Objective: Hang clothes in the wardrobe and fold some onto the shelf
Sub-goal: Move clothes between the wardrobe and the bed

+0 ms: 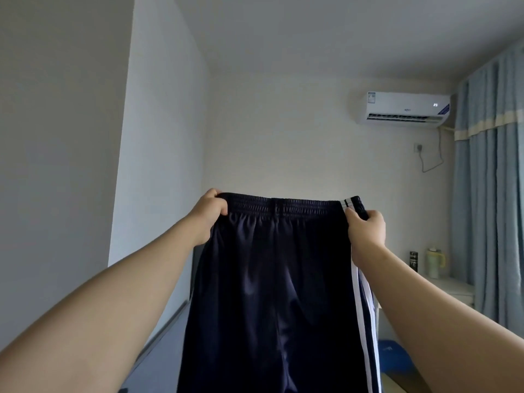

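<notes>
The left grip and the right grip each pinch 1 end of the elastic waistband of the navy track pants. The pants hang down between the 2 grips, with white side stripes below the right grip.

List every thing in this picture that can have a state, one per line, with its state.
Navy track pants: held up, unfolded, legs hanging down.
Left hand: grips the left end of the waistband.
Right hand: grips the waistband's right end.
Air conditioner: display lit.
Power cord: plugged into the wall socket.
Curtain: drawn closed.
Green jug: upright.
</notes>
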Demonstrator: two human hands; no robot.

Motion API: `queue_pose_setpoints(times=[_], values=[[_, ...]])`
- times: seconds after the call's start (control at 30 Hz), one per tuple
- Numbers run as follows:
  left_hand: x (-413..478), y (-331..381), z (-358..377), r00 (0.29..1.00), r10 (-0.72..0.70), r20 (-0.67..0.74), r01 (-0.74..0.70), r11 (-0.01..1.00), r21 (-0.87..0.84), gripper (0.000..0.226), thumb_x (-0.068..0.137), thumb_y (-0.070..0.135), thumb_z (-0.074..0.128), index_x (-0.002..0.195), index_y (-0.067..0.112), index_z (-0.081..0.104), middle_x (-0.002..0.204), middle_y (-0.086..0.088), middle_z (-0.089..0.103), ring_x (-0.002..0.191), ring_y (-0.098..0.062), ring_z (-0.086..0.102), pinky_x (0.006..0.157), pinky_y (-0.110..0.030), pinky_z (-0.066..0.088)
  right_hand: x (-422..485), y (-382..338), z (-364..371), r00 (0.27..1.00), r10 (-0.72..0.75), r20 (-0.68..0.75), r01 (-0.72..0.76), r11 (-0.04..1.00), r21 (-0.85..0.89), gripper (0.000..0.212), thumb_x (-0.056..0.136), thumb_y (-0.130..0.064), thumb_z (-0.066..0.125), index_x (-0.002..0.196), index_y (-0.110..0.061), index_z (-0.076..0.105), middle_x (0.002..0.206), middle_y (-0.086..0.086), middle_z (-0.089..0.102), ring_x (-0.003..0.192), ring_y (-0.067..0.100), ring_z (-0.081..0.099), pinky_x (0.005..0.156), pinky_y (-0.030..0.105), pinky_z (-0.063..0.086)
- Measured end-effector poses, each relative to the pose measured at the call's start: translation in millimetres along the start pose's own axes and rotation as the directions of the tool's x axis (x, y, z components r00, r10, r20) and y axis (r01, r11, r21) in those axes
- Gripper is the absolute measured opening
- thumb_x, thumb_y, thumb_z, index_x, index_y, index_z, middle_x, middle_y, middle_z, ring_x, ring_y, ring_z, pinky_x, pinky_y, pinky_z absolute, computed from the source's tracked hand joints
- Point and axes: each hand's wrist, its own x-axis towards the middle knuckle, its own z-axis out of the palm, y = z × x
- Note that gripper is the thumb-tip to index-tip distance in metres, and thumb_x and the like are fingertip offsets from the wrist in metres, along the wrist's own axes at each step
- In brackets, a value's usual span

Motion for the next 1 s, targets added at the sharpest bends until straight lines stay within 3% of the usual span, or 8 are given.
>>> queue_pose_setpoints(times=[0.1,0.2,0.33,0.5,0.67,0.77,0.9,1.0], values=[[-4.9,10.2,-1.6,0.994,-0.073,0.086,0.087,0.983,-0.16,0.007,0.078,0.023,0.06,0.074,0.018,0.061,0.079,-0.003,0.064,0.07,-0.022,0.06,0.065,-0.03,0.043,1.6,-5.9,-3.9,0.999,0.025,0.021,-0.026,0.995,0.093,0.029,0.084,-0.026,0.061,0.067,-0.014,0.04,0.063,-0.002,0.037,0.055,0.012,0.035,0.052,0.026,0.034],[-6.4,10.0,-5.1,0.936,-0.217,0.277,0.239,0.97,-0.048,0.038,0.061,0.051,0.069,0.075,0.017,0.072,0.083,-0.006,0.074,0.076,-0.022,0.069,0.073,-0.034,0.049,0.9,-6.8,-7.1,0.995,0.095,0.019,-0.097,0.976,0.196,0.034,0.079,-0.031,0.07,0.069,-0.013,0.043,0.063,0.001,0.033,0.062,0.016,0.035,0.058,0.028,0.034],[-7.1,-2.3,-8.7,0.822,-0.444,0.357,0.402,0.896,0.188,0.024,0.082,0.028,0.063,0.086,0.005,0.066,0.076,-0.01,0.072,0.065,-0.021,0.069,0.069,-0.033,0.055,-3.7,4.1,-12.2,0.98,0.195,0.03,-0.197,0.971,0.136,0.039,0.079,-0.032,0.071,0.06,-0.012,0.044,0.059,0.0,0.039,0.055,0.014,0.04,0.049,0.02,0.037],[-8.3,-0.6,-19.6,0.798,-0.473,0.373,0.426,0.881,0.207,0.015,0.07,0.015,0.069,0.078,0.002,0.071,0.077,-0.013,0.072,0.064,-0.023,0.07,0.062,-0.035,0.058,-5.4,14.0,-19.3,0.953,0.265,0.144,-0.259,0.964,-0.059,0.037,0.084,-0.035,0.066,0.089,0.002,0.063,0.078,0.012,0.063,0.071,0.023,0.054,0.077,0.032,0.05],[-11.4,8.2,-18.2,0.832,-0.425,0.356,0.346,0.9,0.266,0.019,0.075,0.007,0.066,0.094,0.005,0.065,0.09,-0.012,0.069,0.076,-0.023,0.067,0.074,-0.034,0.056,-15.4,11.4,-16.1,0.914,0.177,0.365,-0.139,0.982,-0.127,0.027,0.074,-0.023,0.078,0.086,-0.012,0.056,0.085,0.005,0.063,0.074,0.018,0.063,0.061,0.026,0.053],[-14.2,10.0,-15.1,0.854,-0.426,0.299,0.331,0.888,0.32,0.011,0.083,-0.003,0.06,0.092,0.001,0.064,0.091,-0.014,0.067,0.079,-0.025,0.064,0.083,-0.036,0.052,-15.3,15.7,-16.8,0.953,0.142,0.269,-0.105,0.983,-0.148,0.019,0.078,-0.016,0.073,0.082,-0.011,0.055,0.08,0.006,0.059,0.077,0.024,0.06,0.074,0.034,0.053],[-14.3,14.9,-11.9,0.902,-0.396,0.172,0.32,0.88,0.35,0.017,0.077,-0.003,0.069,0.093,-0.002,0.064,0.091,-0.016,0.066,0.084,-0.029,0.063,0.091,-0.042,0.049,-14.1,16.8,-18.7,0.978,0.041,0.206,0.015,0.965,-0.263,0.028,0.089,-0.029,0.057,0.076,-0.006,0.049,0.06,0.003,0.037,0.055,0.017,0.035,0.052,0.026,0.029],[-11.4,19.4,-9.8,0.928,-0.353,0.116,0.296,0.891,0.343,0.033,0.072,0.001,0.075,0.102,-0.002,0.064,0.1,-0.018,0.066,0.098,-0.033,0.063,0.094,-0.044,0.048,-13.2,13.5,-17.7,0.965,0.042,0.258,0.023,0.97,-0.242,0.029,0.094,-0.027,0.05,0.074,-0.007,0.047,0.061,0.005,0.039,0.057,0.018,0.037,0.055,0.027,0.032]])
